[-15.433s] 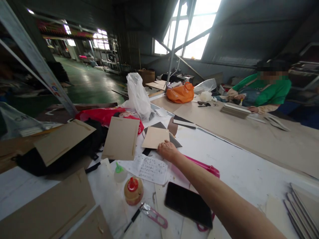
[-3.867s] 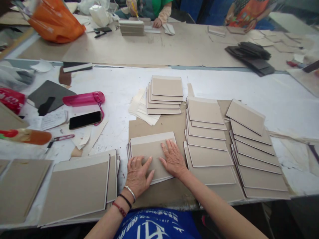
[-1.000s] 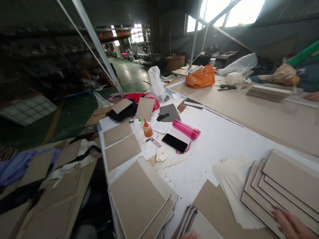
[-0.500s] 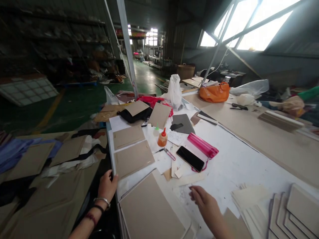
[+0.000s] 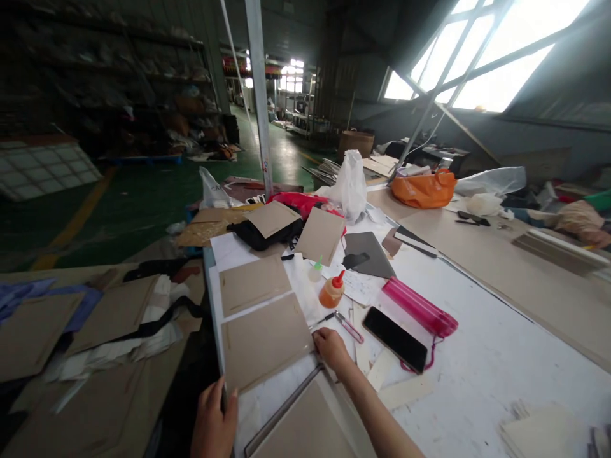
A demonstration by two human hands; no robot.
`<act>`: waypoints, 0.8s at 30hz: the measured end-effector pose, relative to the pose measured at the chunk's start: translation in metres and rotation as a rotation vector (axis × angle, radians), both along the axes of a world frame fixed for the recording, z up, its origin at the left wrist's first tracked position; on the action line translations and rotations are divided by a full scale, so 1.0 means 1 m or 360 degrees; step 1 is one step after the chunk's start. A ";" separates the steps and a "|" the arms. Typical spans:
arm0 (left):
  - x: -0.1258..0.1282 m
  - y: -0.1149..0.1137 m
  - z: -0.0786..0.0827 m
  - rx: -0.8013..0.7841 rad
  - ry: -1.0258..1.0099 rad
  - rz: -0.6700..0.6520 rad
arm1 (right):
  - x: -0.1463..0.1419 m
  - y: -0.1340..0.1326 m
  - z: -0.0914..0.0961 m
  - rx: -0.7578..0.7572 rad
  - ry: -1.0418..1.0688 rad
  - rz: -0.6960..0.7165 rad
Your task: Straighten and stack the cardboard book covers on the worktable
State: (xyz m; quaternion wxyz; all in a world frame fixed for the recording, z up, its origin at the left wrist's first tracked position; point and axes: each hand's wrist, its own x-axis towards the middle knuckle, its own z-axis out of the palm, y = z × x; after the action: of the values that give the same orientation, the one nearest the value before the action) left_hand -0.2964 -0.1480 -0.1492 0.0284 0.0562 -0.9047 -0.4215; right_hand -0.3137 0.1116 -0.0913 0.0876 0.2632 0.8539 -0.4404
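A grey-brown cardboard panel point(image 5: 265, 340) lies on the white table in front of me. My right hand point(image 5: 330, 351) is at its right edge, fingers curled and closed on the border. Down at the table's left edge is my left hand point(image 5: 216, 416), thumb and fingers apart, close to the panel's lower left corner. Another cardboard panel point(image 5: 255, 284) lies just beyond. Nearer to me is a stack of larger boards point(image 5: 305, 423), partly cut off by the frame. A pink-handled cutter point(image 5: 349, 327) rests right of my right hand, below an orange glue bottle point(image 5: 333, 291).
A black phone point(image 5: 395, 339) and a pink tube point(image 5: 420, 306) lie to the right. Farther back are a white plastic bag point(image 5: 352, 187) and an orange bag point(image 5: 423, 189). More panels and cloth cover a lower surface point(image 5: 176, 356) at left. Another person's hand point(image 5: 594, 235) shows at far right.
My right hand has moved left and forward from over the table to the panel's right edge. My left hand appears lower in view, still at the table edge. The view has shifted.
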 end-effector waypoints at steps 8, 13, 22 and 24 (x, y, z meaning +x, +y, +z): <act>0.012 -0.008 0.037 -0.0042 0.0324 -0.0129 | 0.009 -0.021 0.054 -0.0674 0.0201 -0.0192; 0.026 0.025 0.101 -0.0482 0.1094 -0.0508 | 0.045 -0.029 0.109 -0.0660 0.0370 -0.0327; 0.085 0.110 0.182 -0.0553 0.1566 -0.0987 | 0.150 -0.021 0.154 -0.0561 0.0647 -0.0687; 0.106 0.127 0.194 -0.0558 0.1656 -0.1091 | 0.177 -0.019 0.159 -0.0481 0.0668 -0.0764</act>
State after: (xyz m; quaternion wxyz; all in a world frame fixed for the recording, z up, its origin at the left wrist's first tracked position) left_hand -0.1908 -0.0210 0.0446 0.3357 -0.4531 -0.7947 -0.2247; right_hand -0.1365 0.0926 0.0677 -0.1578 0.3443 0.6923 -0.6143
